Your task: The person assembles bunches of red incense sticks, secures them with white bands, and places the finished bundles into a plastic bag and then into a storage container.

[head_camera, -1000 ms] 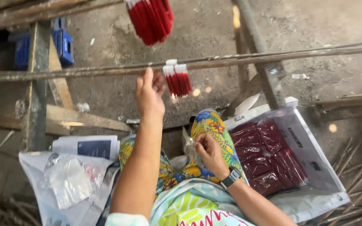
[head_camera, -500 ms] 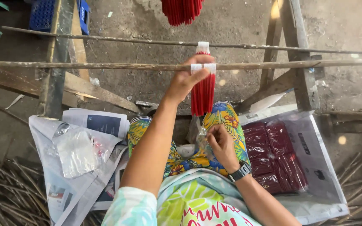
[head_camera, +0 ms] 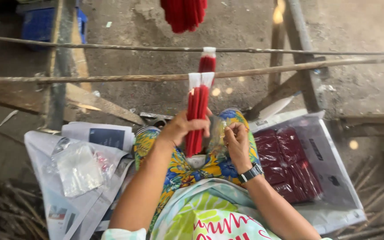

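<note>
top red bundle [head_camera: 184, 13] cut by edge | right hand [head_camera: 236, 142] fingers blurred

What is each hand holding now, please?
Left hand: closed on the red stick bundle.
Right hand: pinching a clear plastic sleeve.

My left hand [head_camera: 184, 126] and right hand [head_camera: 236, 141] sit side by side over my lap, the bundle of sticks [head_camera: 197, 113] hanging between them from the near pole [head_camera: 112, 78]. A second pole [head_camera: 112, 46] runs behind it. Newspapers [head_camera: 74, 186] lie at my left, the tray of packets [head_camera: 330, 173] at my right.
</note>
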